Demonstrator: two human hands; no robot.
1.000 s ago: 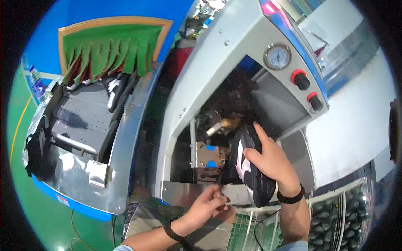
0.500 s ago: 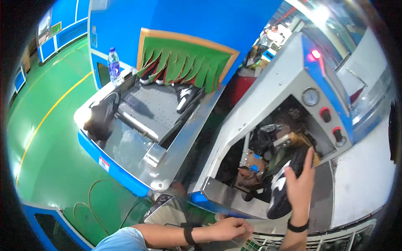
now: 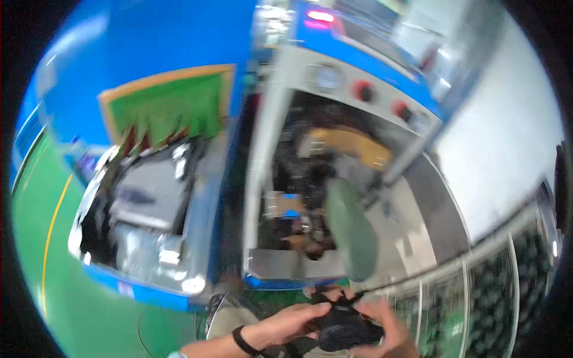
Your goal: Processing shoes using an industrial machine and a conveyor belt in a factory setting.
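Observation:
At the lower middle, a black shoe (image 3: 345, 329) sits between my two hands, blurred by motion. My left hand (image 3: 298, 322), a black band on its wrist, grips the shoe's left side with the thumb on top. My right hand (image 3: 387, 327) curls round its right side. Just beyond the hands stands a grey and blue machine (image 3: 262, 179) with a dark open bay. A green, sole-shaped pad (image 3: 352, 232) shows in that bay, beside a tan curved part (image 3: 349, 145).
Left of the machine is a metal conveyor table (image 3: 146, 191) with black-and-white shoes, leading to a green fringed curtain (image 3: 167, 110) in a blue housing. A wire rack (image 3: 465, 304) stands at lower right. A pressure gauge (image 3: 328, 77) and red-ringed knobs (image 3: 363, 90) line the machine's top.
The view has swung right. My right hand has brought the shoe out of the machine bay down toward me, and my left hand now holds it too. The green pad is uncovered.

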